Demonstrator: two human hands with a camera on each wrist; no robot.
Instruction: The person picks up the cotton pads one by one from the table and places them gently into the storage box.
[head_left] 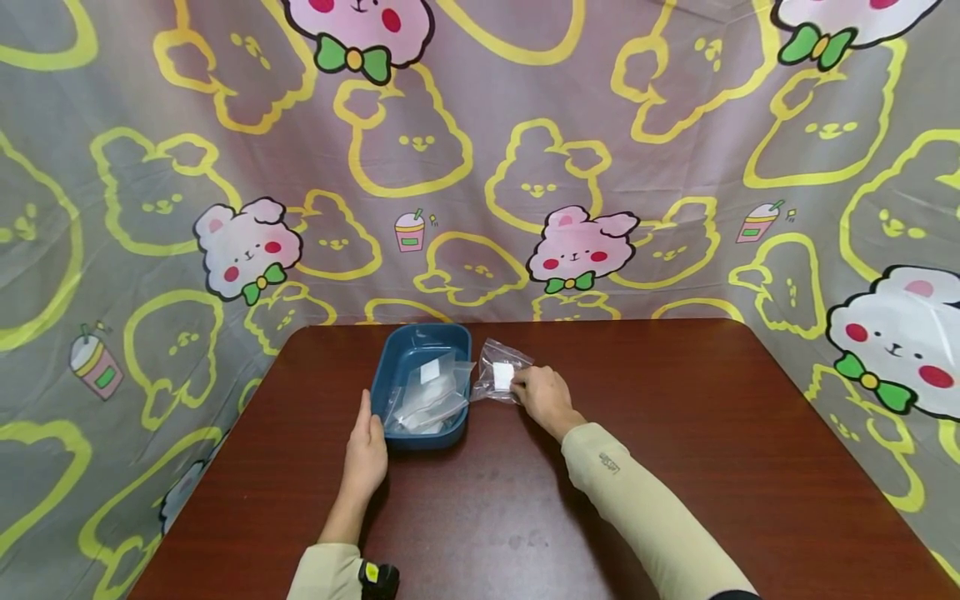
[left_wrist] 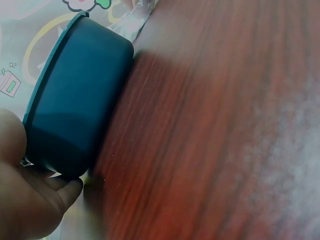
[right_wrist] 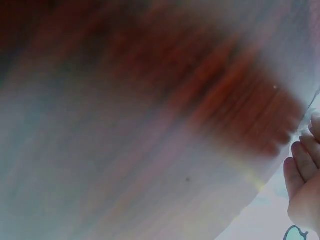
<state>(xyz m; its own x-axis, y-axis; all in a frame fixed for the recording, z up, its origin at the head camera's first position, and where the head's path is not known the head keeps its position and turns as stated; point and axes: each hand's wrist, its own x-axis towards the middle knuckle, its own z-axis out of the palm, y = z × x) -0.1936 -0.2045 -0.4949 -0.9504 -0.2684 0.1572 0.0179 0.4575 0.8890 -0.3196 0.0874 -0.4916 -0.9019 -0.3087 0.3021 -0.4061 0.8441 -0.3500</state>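
A blue plastic bin [head_left: 423, 333] stands on the table, with several clear plastic bags [head_left: 435, 396] inside, one bearing a white label. My left hand [head_left: 366, 450] rests against the bin's near left corner, fingers reaching along its outer left wall. The left wrist view shows that hand [left_wrist: 35, 195] touching the bin's dark wall [left_wrist: 80, 95]. Right of the bin lies another clear zip bag [head_left: 487, 371] with a white label. Its right edge is pinched by my right hand [head_left: 546, 400]. In the right wrist view only part of this hand [right_wrist: 305, 185] shows, at the right edge.
The brown wooden table [head_left: 675, 433] reaches back to a patterned cloth curtain [head_left: 480, 167], which also hangs along both sides. A black strap device [head_left: 378, 579] sits on the left wrist.
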